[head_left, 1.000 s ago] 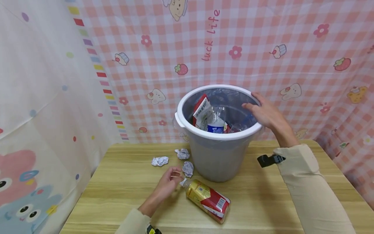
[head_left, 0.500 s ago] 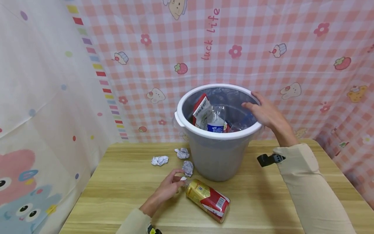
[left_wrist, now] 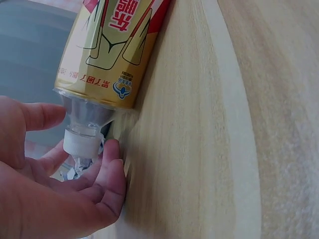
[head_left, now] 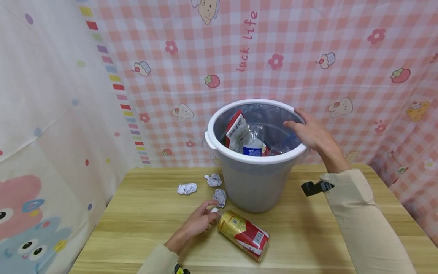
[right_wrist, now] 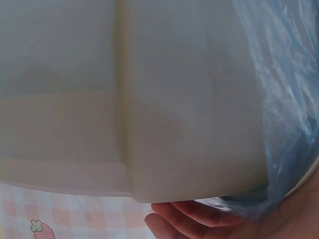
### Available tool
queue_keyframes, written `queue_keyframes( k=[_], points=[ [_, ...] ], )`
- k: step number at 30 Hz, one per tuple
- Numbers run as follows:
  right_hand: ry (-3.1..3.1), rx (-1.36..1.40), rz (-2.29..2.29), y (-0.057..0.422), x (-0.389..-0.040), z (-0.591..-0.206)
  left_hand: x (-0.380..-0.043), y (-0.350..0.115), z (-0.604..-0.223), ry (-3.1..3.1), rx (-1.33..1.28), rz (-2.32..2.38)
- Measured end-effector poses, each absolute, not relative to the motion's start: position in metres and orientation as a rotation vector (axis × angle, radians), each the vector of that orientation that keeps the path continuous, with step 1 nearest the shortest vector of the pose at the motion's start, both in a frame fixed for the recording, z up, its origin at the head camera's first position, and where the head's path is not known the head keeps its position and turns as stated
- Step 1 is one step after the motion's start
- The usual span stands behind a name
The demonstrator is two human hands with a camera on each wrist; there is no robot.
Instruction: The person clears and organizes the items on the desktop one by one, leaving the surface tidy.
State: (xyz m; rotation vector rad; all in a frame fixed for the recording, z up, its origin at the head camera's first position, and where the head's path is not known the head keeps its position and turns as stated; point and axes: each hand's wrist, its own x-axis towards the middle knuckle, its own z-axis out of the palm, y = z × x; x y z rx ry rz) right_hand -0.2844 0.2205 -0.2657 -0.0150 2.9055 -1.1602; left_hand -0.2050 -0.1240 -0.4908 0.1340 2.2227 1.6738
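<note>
A drink bottle (head_left: 243, 236) with a gold and red label lies on its side on the wooden table. My left hand (head_left: 195, 223) is at its neck end, thumb and fingers curled around the white cap (left_wrist: 82, 143) and clear neck in the left wrist view. My right hand (head_left: 312, 131) grips the right side of the rim of a grey trash can (head_left: 260, 186), thumb inside and fingers outside, over the plastic liner (right_wrist: 294, 99). The can stands upright. Inside it are a clear bottle with a blue label (head_left: 253, 142) and a red and white package (head_left: 237, 131).
Crumpled paper balls lie left of the can: one paper ball (head_left: 220, 198) by my left fingertips, another paper ball (head_left: 213, 180) behind it, and a third paper ball (head_left: 187, 188) further left. A pink checked curtain (head_left: 171, 95) hangs behind the table (head_left: 143, 224).
My left hand has moved slightly right and closed in on the bottle's cap and neck. The bottle, paper balls, trash can and right hand stay where they were.
</note>
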Motion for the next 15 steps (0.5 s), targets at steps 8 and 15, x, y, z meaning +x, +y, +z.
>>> queue_keyframes(
  k=[8,15],
  points=[
    [2.911,-0.013,-1.152,0.2199,-0.2843,-0.2658,-0.2064,-0.1252,-0.4931,2.225,0.156,1.663],
    [2.915,-0.007,-1.145,0.2201,-0.2844,-0.2657,-0.2068,-0.1262,-0.4950,2.238,0.171,1.663]
  ],
)
